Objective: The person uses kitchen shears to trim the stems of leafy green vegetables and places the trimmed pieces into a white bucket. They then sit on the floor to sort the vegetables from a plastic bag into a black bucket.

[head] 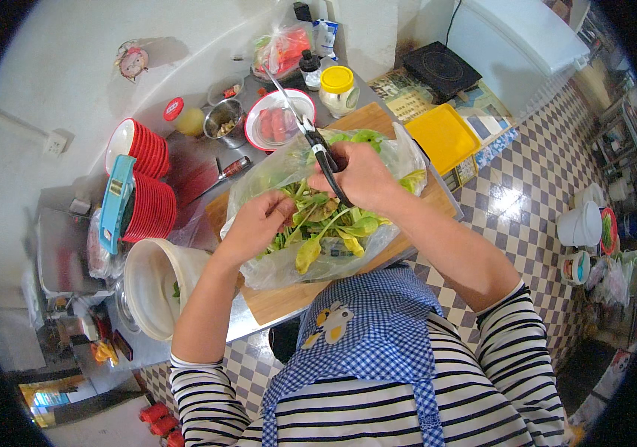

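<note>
A heap of leafy greens [318, 218], some leaves yellowed, lies on a clear plastic bag [273, 274] spread over a wooden cutting board [262, 304]. My right hand [360, 173] holds kitchen scissors [318, 142] by their black handles above the greens, with the blades pointing up and away from me. At the left side of the heap is my left hand [265, 220], its thumb and fingers pinched together at the stems; whether a stem is between them cannot be made out.
Left of the board stands a white plastic bucket [153, 285], with stacked red bowls [150, 207] and a knife [229, 170] beyond. Behind the board are a metal cup [226, 125], a red-rimmed bowl [257, 106] and a yellow-lidded jar [339, 92]. A yellow tray [444, 139] lies at right.
</note>
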The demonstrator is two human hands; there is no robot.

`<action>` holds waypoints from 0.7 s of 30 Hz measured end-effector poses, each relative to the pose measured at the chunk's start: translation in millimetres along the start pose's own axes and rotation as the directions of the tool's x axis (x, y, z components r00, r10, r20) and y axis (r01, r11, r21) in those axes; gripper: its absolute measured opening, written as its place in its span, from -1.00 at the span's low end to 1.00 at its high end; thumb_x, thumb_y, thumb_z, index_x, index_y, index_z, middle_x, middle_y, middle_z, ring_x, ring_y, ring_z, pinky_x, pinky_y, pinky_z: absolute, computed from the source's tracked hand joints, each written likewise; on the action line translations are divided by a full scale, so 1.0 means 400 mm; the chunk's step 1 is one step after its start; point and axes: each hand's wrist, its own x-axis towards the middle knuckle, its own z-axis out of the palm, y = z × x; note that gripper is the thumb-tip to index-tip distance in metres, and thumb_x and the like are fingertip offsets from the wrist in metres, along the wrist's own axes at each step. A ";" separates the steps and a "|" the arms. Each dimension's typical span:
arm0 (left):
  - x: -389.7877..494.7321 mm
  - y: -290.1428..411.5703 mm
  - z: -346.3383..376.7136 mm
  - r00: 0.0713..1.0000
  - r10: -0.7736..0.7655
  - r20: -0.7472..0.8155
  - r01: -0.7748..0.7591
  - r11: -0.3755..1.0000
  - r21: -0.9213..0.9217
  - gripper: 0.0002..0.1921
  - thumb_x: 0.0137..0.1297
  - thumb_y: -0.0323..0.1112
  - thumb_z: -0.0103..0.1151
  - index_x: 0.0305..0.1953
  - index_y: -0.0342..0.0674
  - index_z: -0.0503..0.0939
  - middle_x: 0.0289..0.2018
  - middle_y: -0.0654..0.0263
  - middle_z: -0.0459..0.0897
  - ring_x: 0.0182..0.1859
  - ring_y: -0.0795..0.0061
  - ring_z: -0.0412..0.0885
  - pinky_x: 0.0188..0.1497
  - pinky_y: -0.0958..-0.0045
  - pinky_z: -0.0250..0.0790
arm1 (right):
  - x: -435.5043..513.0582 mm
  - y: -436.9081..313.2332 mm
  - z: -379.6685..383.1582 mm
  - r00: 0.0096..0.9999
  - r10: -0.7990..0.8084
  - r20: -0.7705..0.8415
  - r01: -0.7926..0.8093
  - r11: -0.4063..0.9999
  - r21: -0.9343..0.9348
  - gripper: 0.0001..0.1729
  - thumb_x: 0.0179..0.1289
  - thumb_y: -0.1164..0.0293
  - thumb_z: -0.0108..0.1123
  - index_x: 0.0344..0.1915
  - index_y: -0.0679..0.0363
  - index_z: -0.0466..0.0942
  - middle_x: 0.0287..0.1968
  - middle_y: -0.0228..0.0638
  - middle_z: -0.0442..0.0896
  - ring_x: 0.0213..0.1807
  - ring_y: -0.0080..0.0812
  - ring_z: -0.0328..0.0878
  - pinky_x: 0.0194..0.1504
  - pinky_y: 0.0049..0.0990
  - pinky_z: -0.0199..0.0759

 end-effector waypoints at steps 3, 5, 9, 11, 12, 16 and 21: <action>0.001 -0.025 -0.001 0.996 -0.060 -0.064 0.045 0.976 -0.214 -0.70 0.47 -0.18 -0.11 -0.34 -0.24 0.49 -0.53 0.44 0.49 -0.48 0.68 0.41 -0.36 0.60 0.28 | -0.003 -0.011 -0.007 0.996 -0.029 -0.083 0.005 0.961 -0.276 -0.59 -0.08 0.22 0.43 -0.48 0.37 0.53 -0.56 -0.18 0.54 -0.46 -0.29 0.52 -0.36 -0.35 0.39; 0.003 -0.032 -0.005 0.996 -0.061 -0.066 0.038 0.952 -0.303 -0.70 0.48 -0.17 -0.11 -0.34 -0.24 0.49 -0.54 0.45 0.48 -0.48 0.68 0.40 -0.35 0.60 0.29 | -0.002 0.011 -0.010 0.996 -0.038 -0.084 0.002 0.919 -0.395 -0.56 -0.12 0.18 0.40 -0.45 0.39 0.57 -0.45 0.07 0.61 -0.32 0.05 0.60 -0.26 -0.21 0.43; -0.001 -0.033 -0.005 0.995 -0.089 -0.036 0.058 0.859 -0.509 -0.71 0.47 -0.18 -0.10 -0.33 -0.24 0.48 -0.54 0.44 0.45 -0.48 0.65 0.38 -0.35 0.60 0.31 | -0.016 0.006 -0.018 0.999 -0.017 -0.051 0.002 0.960 -0.280 -0.59 -0.11 0.22 0.41 -0.45 0.38 0.56 -0.49 -0.03 0.60 -0.38 -0.10 0.58 -0.31 -0.27 0.43; -0.005 -0.031 -0.003 0.995 -0.092 -0.034 0.058 0.836 -0.546 -0.71 0.47 -0.17 -0.10 -0.33 -0.24 0.48 -0.54 0.43 0.44 -0.47 0.64 0.39 -0.35 0.60 0.31 | -0.020 -0.003 -0.014 0.991 -0.002 -0.130 -0.022 0.983 -0.183 -0.64 -0.07 0.28 0.43 -0.46 0.38 0.55 -0.56 -0.22 0.57 -0.52 -0.43 0.54 -0.44 -0.38 0.41; -0.005 -0.028 -0.002 0.995 -0.091 -0.031 0.058 0.824 -0.563 -0.71 0.47 -0.17 -0.10 -0.33 -0.24 0.48 -0.54 0.43 0.44 -0.47 0.64 0.39 -0.35 0.60 0.31 | -0.015 0.005 -0.015 0.992 0.013 -0.124 -0.021 0.998 -0.066 -0.66 -0.07 0.32 0.44 -0.44 0.36 0.56 -0.55 -0.25 0.58 -0.54 -0.47 0.53 -0.47 -0.44 0.40; -0.007 -0.019 0.001 0.995 -0.097 -0.019 0.067 0.809 -0.584 -0.71 0.47 -0.17 -0.09 -0.33 -0.25 0.48 -0.54 0.43 0.45 -0.47 0.63 0.40 -0.35 0.60 0.31 | -0.008 0.006 -0.015 0.994 0.105 -0.011 -0.099 0.964 0.247 -0.70 -0.14 0.34 0.44 -0.49 0.31 0.56 -0.56 -0.32 0.58 -0.58 -0.57 0.49 -0.54 -0.54 0.36; -0.011 -0.017 0.006 0.995 -0.095 -0.013 0.069 0.803 -0.592 -0.71 0.47 -0.17 -0.09 -0.32 -0.25 0.48 -0.55 0.42 0.46 -0.49 0.63 0.40 -0.34 0.59 0.33 | -0.030 -0.038 -0.009 0.981 0.153 0.121 -0.186 0.921 0.342 -0.73 -0.15 0.42 0.44 -0.45 0.31 0.56 -0.56 -0.36 0.57 -0.62 -0.59 0.46 -0.58 -0.58 0.31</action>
